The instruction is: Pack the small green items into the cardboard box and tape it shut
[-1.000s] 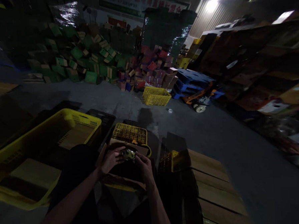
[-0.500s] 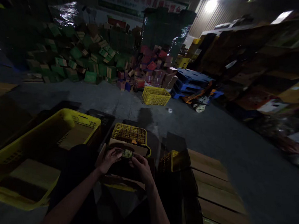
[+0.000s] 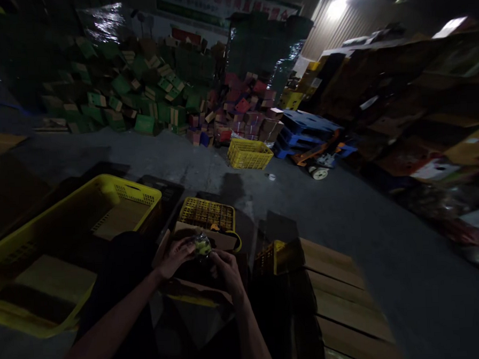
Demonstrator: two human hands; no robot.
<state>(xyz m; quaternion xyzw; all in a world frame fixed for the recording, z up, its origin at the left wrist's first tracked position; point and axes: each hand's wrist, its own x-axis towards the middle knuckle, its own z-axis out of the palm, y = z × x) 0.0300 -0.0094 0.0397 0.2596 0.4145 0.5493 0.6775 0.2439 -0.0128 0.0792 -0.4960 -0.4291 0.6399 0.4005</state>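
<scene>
- Left hand (image 3: 174, 258) and right hand (image 3: 225, 266) are raised close together, fingers curled onto one small item between them.
- The item (image 3: 202, 246) is a small round yellow-green object with a glossy sheen, possibly a clear wrap; the dim light hides detail. It sits at the fingertips of both hands, above an open cardboard box (image 3: 197, 286).
- Progress, as a judgement: the item is in hand and not yet set down; the box interior is too dark to show any contents.
- Just beyond the box stands a small yellow crate (image 3: 207, 213); a large yellow crate (image 3: 65, 231) lies to the left.
- Flat cardboard sheets (image 3: 342, 292) are stacked on the right.
</scene>
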